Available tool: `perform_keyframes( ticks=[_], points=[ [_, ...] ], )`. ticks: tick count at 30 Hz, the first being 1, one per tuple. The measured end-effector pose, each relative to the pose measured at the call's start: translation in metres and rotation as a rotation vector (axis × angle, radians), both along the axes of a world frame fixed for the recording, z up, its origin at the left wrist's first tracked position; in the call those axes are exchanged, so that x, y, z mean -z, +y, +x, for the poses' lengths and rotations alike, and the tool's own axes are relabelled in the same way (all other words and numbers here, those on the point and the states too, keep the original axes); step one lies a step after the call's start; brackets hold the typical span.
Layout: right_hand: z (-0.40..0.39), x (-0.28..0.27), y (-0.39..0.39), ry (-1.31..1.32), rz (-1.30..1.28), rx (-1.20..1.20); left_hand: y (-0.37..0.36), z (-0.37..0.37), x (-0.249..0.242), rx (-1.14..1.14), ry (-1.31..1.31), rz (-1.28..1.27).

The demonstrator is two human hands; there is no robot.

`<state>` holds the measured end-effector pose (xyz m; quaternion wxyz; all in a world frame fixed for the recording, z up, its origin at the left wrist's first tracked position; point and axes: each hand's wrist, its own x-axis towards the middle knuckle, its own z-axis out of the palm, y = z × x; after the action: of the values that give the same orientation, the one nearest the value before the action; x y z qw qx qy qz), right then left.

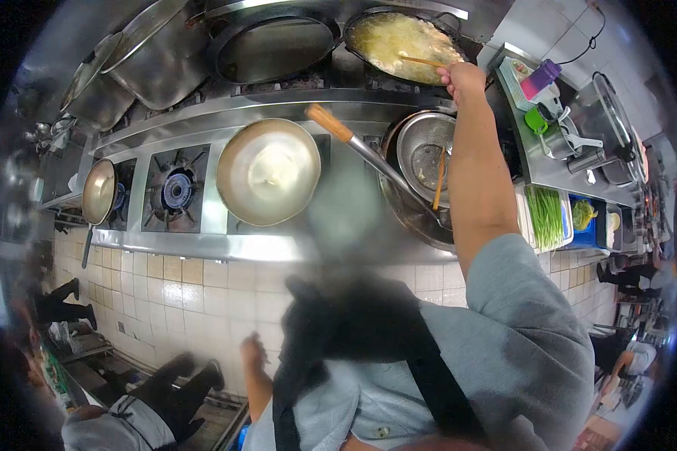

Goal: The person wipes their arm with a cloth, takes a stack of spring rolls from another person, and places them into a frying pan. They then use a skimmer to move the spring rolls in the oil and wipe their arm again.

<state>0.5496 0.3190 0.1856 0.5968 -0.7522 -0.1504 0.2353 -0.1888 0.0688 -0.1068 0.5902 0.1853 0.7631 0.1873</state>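
My right hand reaches to the back burner, its fingers closed on wooden chopsticks. Their tips dip into a wide black wok of bubbling yellow oil, where pale pieces of food float, mostly along the far right side. Low at my side hangs my left hand, away from the stove; its fingers are blurred. Below my right forearm, a mesh strainer rests over a larger pan, with another wooden stick lying in it. A wooden-handled tool leans across that pan.
A metal bowl sits at the front, beside a bare gas burner and a small frying pan. Behind are a black pan and big pots. Green stalks lie right. Another person is at lower left.
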Motion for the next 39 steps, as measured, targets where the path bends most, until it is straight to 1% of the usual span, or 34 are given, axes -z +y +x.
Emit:
perform_keyframes(
  ticks=[2, 3, 5, 6, 7, 8, 9, 11, 12, 13, 14, 15, 16, 17, 18, 20, 21, 22, 23, 24, 25, 26, 27, 28, 29, 30, 31, 32, 33, 34, 35, 37, 38, 39],
  points=[
    [-0.021, -0.018, -0.007, -0.006, 0.156, 0.073, -0.004, 0.007, -0.004, 0.065, 0.036, -0.014],
    [-0.019, -0.021, -0.007, -0.007, 0.155, 0.076, -0.008, 0.013, -0.009, 0.155, 0.082, -0.050],
    [-0.012, -0.025, -0.005, -0.157, -0.054, -0.084, -0.011, 0.019, -0.017, 0.334, 0.174, -0.122],
    [-0.012, -0.026, -0.004, -0.157, -0.056, -0.082, -0.024, -0.006, 0.016, 0.760, 0.203, 0.086],
    [-0.013, -0.027, -0.002, -0.252, -0.015, -0.034, -0.029, -0.012, 0.026, 0.763, 0.202, 0.086],
    [-0.014, -0.029, 0.000, -0.347, 0.027, 0.012, -0.033, -0.016, 0.033, 1.020, 0.363, 0.153],
    [-0.020, -0.037, -0.001, -0.348, 0.026, 0.010, -0.035, -0.017, 0.035, 1.274, 0.527, 0.221],
    [-0.035, -0.055, -0.006, -0.476, -0.134, -0.104, -0.037, -0.018, 0.040, 1.269, 0.538, 0.240],
    [-0.038, -0.058, -0.003, -0.476, -0.136, -0.104, -0.036, -0.016, 0.039, 1.264, 0.550, 0.264],
    [-0.042, -0.060, 0.000, -0.647, -0.245, -0.131, -0.034, -0.016, 0.037, 1.263, 0.550, 0.264],
    [-0.044, -0.060, 0.002, -0.817, -0.355, -0.158, -0.032, -0.018, 0.035, 1.366, 0.583, 0.438],
    [-0.045, -0.060, 0.002, -0.815, -0.357, -0.159, -0.030, -0.018, 0.030, 1.466, 0.613, 0.615],
    [-0.046, -0.060, 0.001, -0.906, -0.397, -0.124, -0.026, -0.010, 0.020, 1.470, 0.611, 0.613],
    [-0.044, -0.060, -0.001, -0.998, -0.436, -0.088, -0.020, 0.002, 0.011, 0.982, 0.404, 0.367],
    [-0.041, -0.060, -0.003, -0.997, -0.443, -0.086, -0.016, 0.012, 0.002, 0.493, 0.199, 0.123],
    [-0.029, -0.060, -0.007, -1.145, -0.467, -0.048, -0.009, 0.024, -0.011, 0.479, 0.175, 0.112],
    [-0.023, -0.062, -0.009, -1.143, -0.476, -0.046, -0.008, 0.026, -0.013, 0.460, 0.153, 0.104],
    [-0.016, -0.065, -0.011, -1.175, -0.537, -0.047, -0.011, 0.025, -0.011, 0.469, 0.153, 0.097],
    [-0.004, -0.066, -0.012, -1.204, -0.602, -0.048, -0.013, 0.022, -0.007, 0.529, 0.138, 0.179],
    [0.026, -0.066, -0.011, -1.374, -0.681, -0.123, -0.016, 0.019, -0.002, 0.591, 0.121, 0.258],
    [0.025, -0.068, -0.020, -1.364, -0.704, -0.120, -0.021, 0.011, 0.010, 0.610, 0.118, 0.245],
    [0.016, -0.079, -0.029, -1.357, -0.727, -0.082, -0.029, -0.005, 0.035, 0.879, 0.327, 0.626],
    [0.010, -0.092, -0.042, -1.349, -0.750, -0.045, -0.041, -0.030, 0.075, 1.132, 0.529, 1.021],
    [0.006, -0.108, -0.058, -1.341, -0.772, -0.041, -0.046, -0.043, 0.127, 1.226, 0.607, 1.028],
    [0.000, -0.128, -0.074, -1.431, -0.587, -0.083, -0.057, -0.067, 0.165, 1.241, 0.595, 1.024],
    [-0.009, -0.147, -0.090, -1.512, -0.394, -0.129, -0.056, -0.066, 0.165, 1.266, 0.599, 0.768],
    [-0.035, -0.171, -0.104, -1.506, -0.406, -0.131, -0.057, -0.069, 0.172, 1.276, 0.602, 0.511],
    [-0.071, -0.195, -0.116, -1.213, -0.497, -0.230, -0.057, -0.068, 0.169, 1.285, 0.600, 0.503],
    [-0.089, -0.203, -0.122, -0.912, -0.576, -0.320, -0.060, -0.073, 0.170, 1.319, 0.615, 0.665],
    [-0.053, -0.181, -0.120, -1.232, -0.489, -0.307, -0.058, -0.074, 0.167, 1.346, 0.627, 0.833],
    [-0.062, -0.187, -0.127, -1.231, -0.490, -0.307, -0.050, -0.069, 0.158, 1.348, 0.626, 0.833],
    [-0.096, -0.203, -0.157, -0.966, -0.317, -0.369, -0.031, -0.066, 0.137, 1.072, 0.297, 0.529],
    [-0.100, -0.204, -0.167, -0.963, -0.321, -0.365, -0.023, -0.054, 0.120, 1.078, 0.296, 0.528],
    [-0.103, -0.203, -0.177, -1.065, -0.371, -0.388, -0.019, -0.036, 0.098, 1.205, 0.421, 0.548]
  ],
)
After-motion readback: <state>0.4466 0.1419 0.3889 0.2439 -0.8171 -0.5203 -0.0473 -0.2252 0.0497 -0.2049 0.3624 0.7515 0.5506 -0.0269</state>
